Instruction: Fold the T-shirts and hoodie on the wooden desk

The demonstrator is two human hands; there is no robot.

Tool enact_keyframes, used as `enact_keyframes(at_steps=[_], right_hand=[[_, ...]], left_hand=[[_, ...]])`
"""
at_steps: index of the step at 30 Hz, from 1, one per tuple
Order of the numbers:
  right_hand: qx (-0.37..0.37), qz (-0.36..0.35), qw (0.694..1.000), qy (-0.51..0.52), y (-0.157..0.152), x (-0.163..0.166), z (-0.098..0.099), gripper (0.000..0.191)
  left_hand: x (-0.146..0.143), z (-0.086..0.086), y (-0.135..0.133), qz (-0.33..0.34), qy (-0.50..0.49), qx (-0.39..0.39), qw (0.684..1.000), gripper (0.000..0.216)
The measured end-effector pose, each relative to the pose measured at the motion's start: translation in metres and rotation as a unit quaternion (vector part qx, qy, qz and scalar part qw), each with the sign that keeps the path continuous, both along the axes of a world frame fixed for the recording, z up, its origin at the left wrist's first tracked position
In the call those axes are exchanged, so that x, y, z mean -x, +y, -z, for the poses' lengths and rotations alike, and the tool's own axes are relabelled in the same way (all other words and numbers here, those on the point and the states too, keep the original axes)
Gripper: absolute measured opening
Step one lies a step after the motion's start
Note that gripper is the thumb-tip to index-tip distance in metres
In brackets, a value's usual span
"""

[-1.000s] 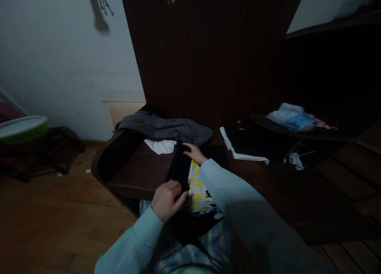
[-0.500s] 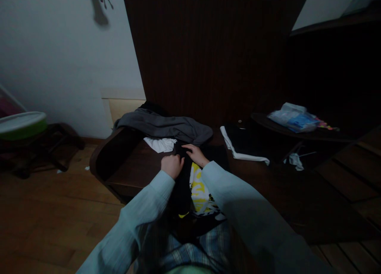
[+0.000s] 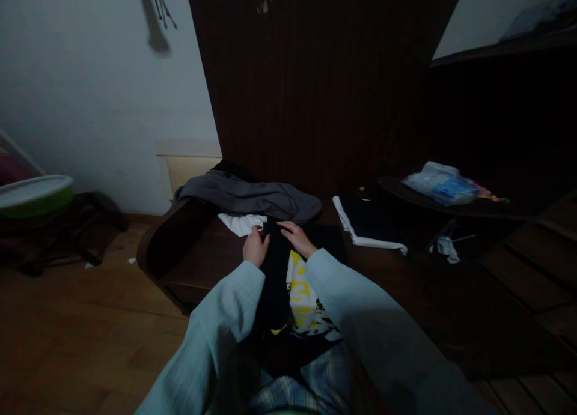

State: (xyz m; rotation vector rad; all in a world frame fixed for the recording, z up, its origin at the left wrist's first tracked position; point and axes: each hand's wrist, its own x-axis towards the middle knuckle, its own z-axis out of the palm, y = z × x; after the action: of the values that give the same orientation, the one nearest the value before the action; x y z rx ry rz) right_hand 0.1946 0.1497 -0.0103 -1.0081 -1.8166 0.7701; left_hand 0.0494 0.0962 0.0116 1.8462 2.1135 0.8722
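Note:
A black T-shirt (image 3: 276, 277) with a yellow and white print lies on a dark wooden bed platform (image 3: 211, 265) in front of me and hangs over its near edge. My left hand (image 3: 255, 247) rests on the shirt's far left part, fingers curled onto the black cloth. My right hand (image 3: 296, 236) lies flat on the shirt's far edge with its fingers stretched out. The two hands are close together. Both arms are in light blue sleeves.
A grey garment (image 3: 252, 194) and a white cloth (image 3: 241, 223) lie just beyond the hands. A folded black and white garment (image 3: 367, 223) sits to the right. A dark side table (image 3: 451, 202) holds plastic packets. A dark headboard stands behind. A green-rimmed basin (image 3: 33, 193) is far left.
My left hand moved from the shirt's near edge to its far end beside my right hand, carrying the left side of the shirt over the print. My right hand stayed in place.

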Motion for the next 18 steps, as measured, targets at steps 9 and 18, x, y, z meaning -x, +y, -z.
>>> enact_keyframes(at_steps=[9,18], right_hand=[[0.014,0.000,1.000,-0.009,-0.0014,-0.0001,-0.0009,0.034],[-0.007,0.011,0.999,-0.044,-0.0009,0.0008,0.0000,0.042]], left_hand=[[0.0048,0.0022,0.0042,-0.022,-0.064,-0.014,0.998,0.013],[0.0045,0.0016,0.0026,0.018,-0.010,-0.101,0.995,0.015]])
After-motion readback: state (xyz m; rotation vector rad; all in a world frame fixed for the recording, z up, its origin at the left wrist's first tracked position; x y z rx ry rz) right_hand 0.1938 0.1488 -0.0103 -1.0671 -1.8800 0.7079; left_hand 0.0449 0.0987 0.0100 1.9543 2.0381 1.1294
